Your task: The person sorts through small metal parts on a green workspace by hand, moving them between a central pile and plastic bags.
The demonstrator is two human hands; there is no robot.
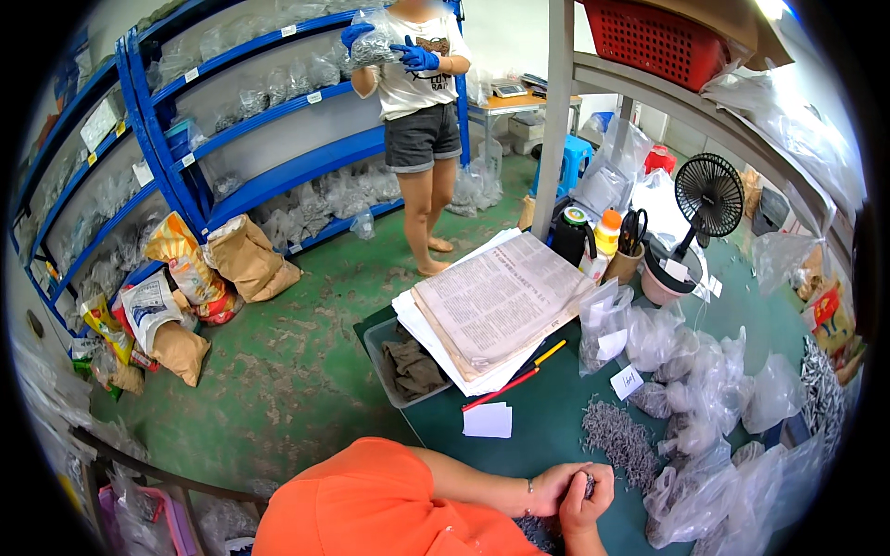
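Observation:
Close together at the table's near edge are my two hands. My left hand (pixel 551 489), with a bracelet at its wrist, is curled against my right hand (pixel 586 508). A small clump of grey metal pieces (pixel 590 484) shows between the fingers of my right hand; what lies in my left palm is hidden. Just beyond them spreads a loose pile of small, thin grey metal pieces (pixel 619 445), too small to tell the exact kind. More of them (pixel 536 532) lie under my wrists, partly covered.
Clear plastic bags of pieces (pixel 705 408) crowd the right side. Newspapers (pixel 501 306), pens (pixel 501 387), a grey bin (pixel 382 371), a bottle (pixel 604 236) and a black fan (pixel 708 196) stand around. A person in blue gloves (pixel 417 57) holds a bag near blue shelves (pixel 297 167).

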